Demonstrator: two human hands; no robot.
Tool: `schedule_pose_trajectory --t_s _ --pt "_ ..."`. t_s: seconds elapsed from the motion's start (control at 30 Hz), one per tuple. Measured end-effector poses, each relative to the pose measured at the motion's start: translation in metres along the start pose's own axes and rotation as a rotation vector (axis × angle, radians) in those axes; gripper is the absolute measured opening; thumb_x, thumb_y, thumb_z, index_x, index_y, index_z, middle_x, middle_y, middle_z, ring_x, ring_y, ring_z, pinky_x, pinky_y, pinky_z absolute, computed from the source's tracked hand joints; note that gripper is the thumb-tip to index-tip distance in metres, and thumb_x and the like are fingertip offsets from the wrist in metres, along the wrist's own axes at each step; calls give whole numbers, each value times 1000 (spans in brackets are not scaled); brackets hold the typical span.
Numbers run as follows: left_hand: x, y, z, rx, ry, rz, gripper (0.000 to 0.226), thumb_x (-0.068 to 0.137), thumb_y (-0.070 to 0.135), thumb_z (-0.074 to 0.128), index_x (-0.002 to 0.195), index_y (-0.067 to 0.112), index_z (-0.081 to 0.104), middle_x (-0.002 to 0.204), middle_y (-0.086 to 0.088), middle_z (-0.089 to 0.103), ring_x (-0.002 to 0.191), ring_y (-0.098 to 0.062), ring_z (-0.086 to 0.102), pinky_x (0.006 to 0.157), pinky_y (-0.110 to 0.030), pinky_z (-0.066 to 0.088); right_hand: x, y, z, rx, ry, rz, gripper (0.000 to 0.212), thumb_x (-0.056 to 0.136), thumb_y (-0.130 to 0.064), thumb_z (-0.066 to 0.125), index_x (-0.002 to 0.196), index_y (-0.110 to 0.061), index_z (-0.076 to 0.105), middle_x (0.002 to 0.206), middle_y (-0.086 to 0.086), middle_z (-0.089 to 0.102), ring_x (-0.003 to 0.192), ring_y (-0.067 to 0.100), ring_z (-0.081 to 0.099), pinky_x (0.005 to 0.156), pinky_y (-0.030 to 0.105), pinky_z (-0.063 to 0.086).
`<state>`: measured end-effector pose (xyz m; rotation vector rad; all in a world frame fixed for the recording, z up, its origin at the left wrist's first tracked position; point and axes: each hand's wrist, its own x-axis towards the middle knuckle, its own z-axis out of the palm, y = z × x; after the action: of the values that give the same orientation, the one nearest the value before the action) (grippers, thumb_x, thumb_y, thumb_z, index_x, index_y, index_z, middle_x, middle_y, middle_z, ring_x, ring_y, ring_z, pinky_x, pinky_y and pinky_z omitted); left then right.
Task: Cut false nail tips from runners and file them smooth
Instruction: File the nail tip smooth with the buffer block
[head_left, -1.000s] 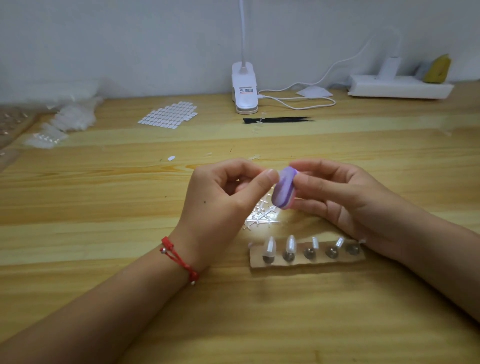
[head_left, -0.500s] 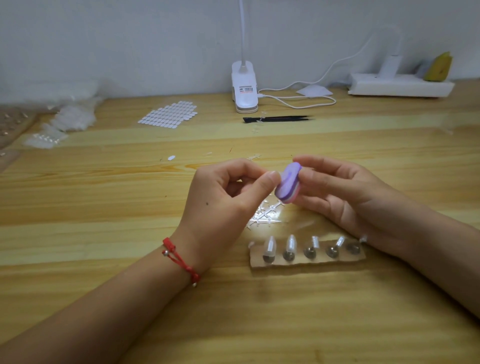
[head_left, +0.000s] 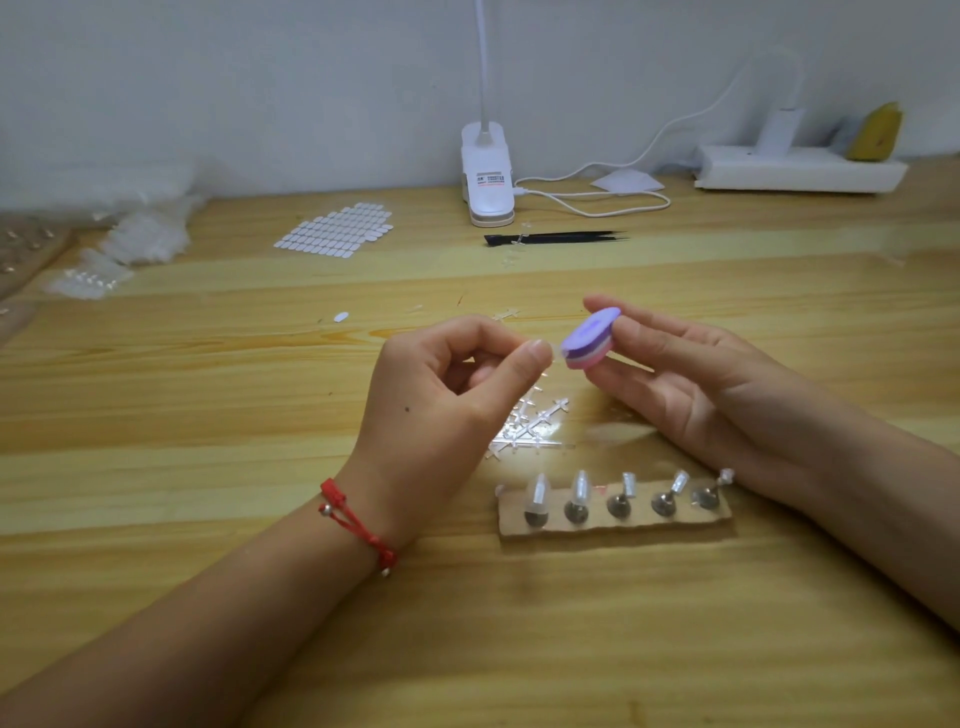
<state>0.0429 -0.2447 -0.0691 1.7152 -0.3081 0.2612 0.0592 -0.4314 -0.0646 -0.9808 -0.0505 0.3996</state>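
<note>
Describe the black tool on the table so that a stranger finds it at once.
Look at the white clip lamp at the back of the wooden table, by the wall. Just in front of its base lies the black tool, long, thin, pointing right. It alone is dark: the cable and the sheet of small ovals beside it are white.

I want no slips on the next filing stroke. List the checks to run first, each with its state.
1. Grip on tip by left hand: ok, though only a clear sliver shows.
2. Grip on file by right hand: ok.
3. Contact, file to tip: cannot tell, too small.
4. Smooth edge on tip: cannot tell.
5. More runners on table, below the hands: ok.
</note>
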Motion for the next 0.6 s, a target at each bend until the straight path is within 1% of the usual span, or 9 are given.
schedule_pose_trajectory --t_s 0.07,0.17,0.3,0.33,0.37,0.4,0.43,0.5,0.6 --pt "0 0 0 15 18 20 16 81 11 70 69 2 66 53 -16 37 46 -4 35 47 -11 31 -1 0 -1 -18 -14 8 30 78 -8 62 106 -5 72 99 11 74 90 15 72 72 19 56" --pt "1 1 -1 28 35 38 16 82 11 70 70 2 66 66 -34 47 53 -12 41 50 -16 34 0 0 0 -57 -12 1 29 78 -10 63 105 -4 73 99 12 74 92 16 72 72 19 56" --pt "2 -1 -2 15 49 23 15 83 13 69 74 1 68 70 -35 52 59 -16 46 55 -18 37 -1 1 1 -141 -37 -6 30 77 -11 64 105 -8 74 100 12 75 93 15 72 74 19 56" --pt "2 -1 -1 19 34 23 15 83 13 69 73 2 68 65 -31 51 56 -15 45 53 -17 36 -2 2 1 -158 -43 -5 30 77 -11 65 105 -9 74 100 12 75 94 15 72 75 19 55" --pt "1 -1 0 21 15 26 15 84 13 69 72 4 67 54 -20 47 50 -11 42 50 -15 33 -2 2 2 -161 -44 -6 30 77 -11 65 105 -10 75 100 12 74 94 16 72 75 19 55" --pt "1 -2 1 22 -2 30 16 84 13 69 70 6 65 44 -2 40 43 -7 35 47 -13 30 -1 2 2 -140 -35 -9 29 77 -10 65 104 -9 75 100 13 74 95 16 71 75 19 55" --pt "0 -2 1 26 -10 35 17 84 13 68 69 8 64 43 9 33 40 -3 30 44 -12 28 -1 1 1 -88 -18 -9 29 77 -9 65 104 -8 75 100 13 74 95 16 71 75 19 56" --pt "-1 -2 1 36 2 51 19 85 13 68 68 9 62 44 14 30 40 -2 28 44 -11 27 0 -1 0 15 13 -9 28 77 -8 63 103 -4 73 97 12 74 92 15 72 75 19 56" --pt "0 0 0 40 27 73 18 85 12 68 69 7 62 45 15 31 40 -1 29 44 -10 26 -1 1 1 -69 -13 -8 29 75 -8 65 103 -8 75 99 13 74 92 17 72 74 19 56"
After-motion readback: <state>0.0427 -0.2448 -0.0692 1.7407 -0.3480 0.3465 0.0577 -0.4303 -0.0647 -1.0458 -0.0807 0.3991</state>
